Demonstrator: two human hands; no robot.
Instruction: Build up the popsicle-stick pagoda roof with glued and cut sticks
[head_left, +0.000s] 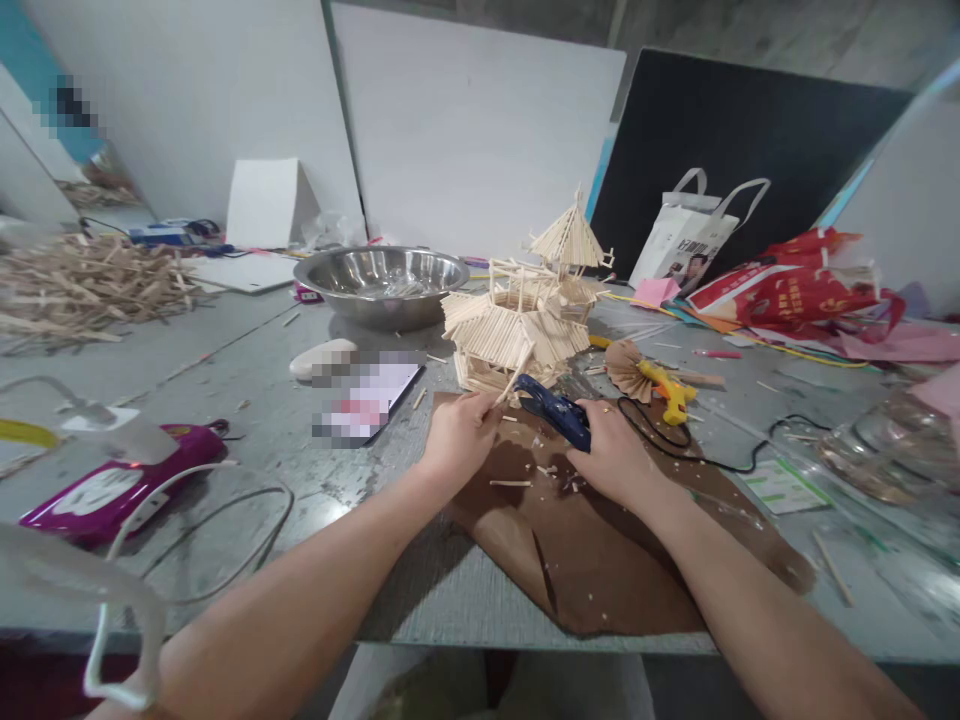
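My left hand [465,432] pinches a thin wooden stick [516,372] that slants up in front of a small pavilion model [517,335] built of pale sticks. In my right hand [611,445] is a pair of dark blue cutting pliers [556,410], its jaw end close to the stick and the left fingertips. Whether the jaws touch the stick I cannot tell. Beneath both hands lies a brown sheet [600,570] strewn with stick bits. A second pavilion model with a pointed roof [571,235] stands behind the first.
A yellow glue gun [673,392] with a black cord lies to the right. Left of the models are a steel basin [382,310] and a phone [375,398]. A purple power strip [112,495] and a stick pile [90,290] are far left; a red bag [795,280] is right.
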